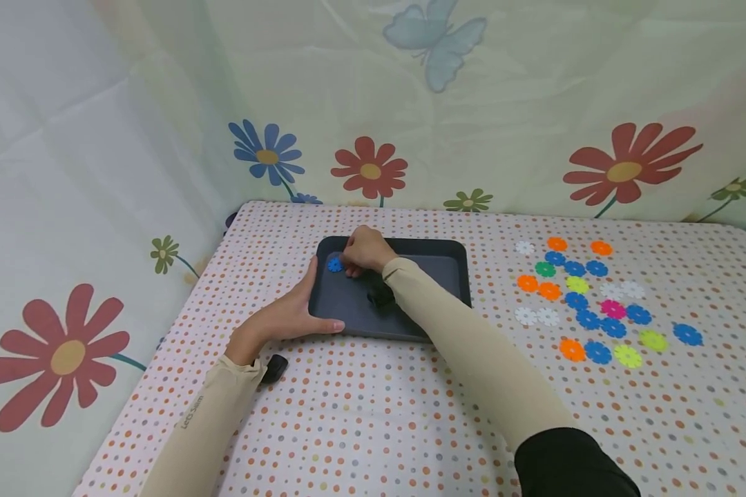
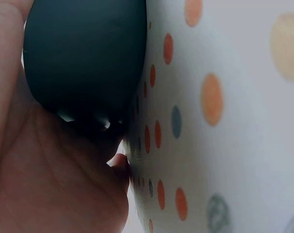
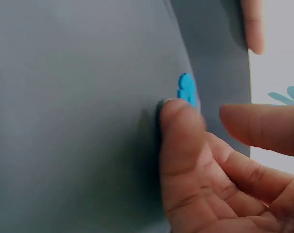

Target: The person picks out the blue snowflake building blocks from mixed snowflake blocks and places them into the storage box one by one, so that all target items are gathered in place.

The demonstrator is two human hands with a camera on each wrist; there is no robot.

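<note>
A dark grey rectangular tray (image 1: pixel 423 250) lies on the dotted tablecloth. My left hand (image 1: pixel 289 307) holds the tray's near left corner, thumb over the near rim and fingers along the left side. In the left wrist view its palm (image 2: pixel 59 179) is close against the dark outer wall. Inside the tray, near the far left corner, lies a blue flower-shaped disc (image 1: pixel 335 264). My right hand (image 1: pixel 367 250) is over the tray just right of this disc, fingers bent down, one fingertip overlapping the disc (image 3: pixel 187 87) in the right wrist view. Its thumb stands apart, nothing between.
Right of the tray, several loose flower-shaped discs (image 1: pixel 613 308) in blue, orange, white, yellow, green and pink lie spread on the tablecloth (image 1: pixel 373 428). A flower-printed curtain (image 1: pixel 503 138) hangs behind the table and another stretch (image 1: pixel 68 241) along its left.
</note>
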